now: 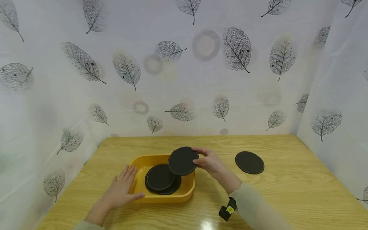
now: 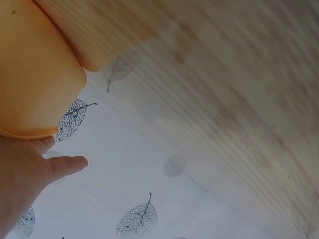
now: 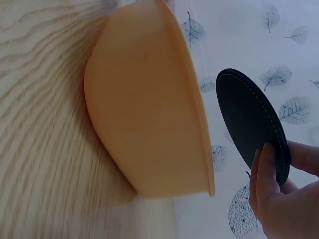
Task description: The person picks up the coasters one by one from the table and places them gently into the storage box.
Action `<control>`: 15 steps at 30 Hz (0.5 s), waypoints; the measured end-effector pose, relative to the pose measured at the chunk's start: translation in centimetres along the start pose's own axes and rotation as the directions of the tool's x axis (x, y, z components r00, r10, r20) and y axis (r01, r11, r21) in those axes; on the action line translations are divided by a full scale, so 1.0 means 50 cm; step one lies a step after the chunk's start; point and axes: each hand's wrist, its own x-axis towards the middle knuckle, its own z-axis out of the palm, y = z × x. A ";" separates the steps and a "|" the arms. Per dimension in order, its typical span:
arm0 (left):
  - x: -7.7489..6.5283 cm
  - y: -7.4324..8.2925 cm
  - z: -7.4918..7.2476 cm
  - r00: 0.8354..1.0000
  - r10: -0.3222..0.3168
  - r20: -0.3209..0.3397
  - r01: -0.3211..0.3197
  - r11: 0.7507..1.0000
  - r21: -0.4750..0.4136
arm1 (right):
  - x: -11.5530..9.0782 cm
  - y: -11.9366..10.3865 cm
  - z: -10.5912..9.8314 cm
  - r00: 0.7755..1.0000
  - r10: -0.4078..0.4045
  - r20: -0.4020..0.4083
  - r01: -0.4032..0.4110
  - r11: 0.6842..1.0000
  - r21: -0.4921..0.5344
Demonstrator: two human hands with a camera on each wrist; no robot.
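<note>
Between the thumb and fingers of my right hand [image 1: 212, 164] is a round black coaster [image 1: 181, 161], pinched by its right edge and raised over the right side of a yellow plastic basin [image 1: 165, 200]. The right wrist view shows pale stitching around the held coaster [image 3: 249, 114], which is tilted above the rim. Inside the basin, several more black coasters [image 1: 160, 177] lie in a loosely overlapping pile. My left hand [image 1: 119, 189] rests on the basin's left rim with fingers straight and thumb spread along the front edge. In the left wrist view, its fingers partly hide behind the basin wall [image 2: 40, 74].
Another black coaster [image 1: 249, 163] lies flat on the wooden table [image 1: 290, 188], to the right of the basin. White curtains [image 1: 207, 80] with a leaf print enclose the table at the back and both sides. A small black device [image 1: 227, 210] hangs at my right wrist.
</note>
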 end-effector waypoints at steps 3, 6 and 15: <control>0.000 -0.001 -0.001 1.000 -0.005 0.000 0.005 1.000 0.000 | 0.009 0.007 0.022 1.000 0.007 0.006 -0.007 1.000 0.006; -0.001 -0.002 -0.001 1.000 -0.004 0.003 0.004 1.000 0.005 | 0.016 0.014 0.044 1.000 0.016 0.009 -0.016 1.000 0.020; -0.002 -0.001 -0.001 1.000 -0.004 -0.002 0.004 1.000 0.005 | 0.029 0.036 0.096 0.998 0.053 -0.020 -0.052 0.997 0.055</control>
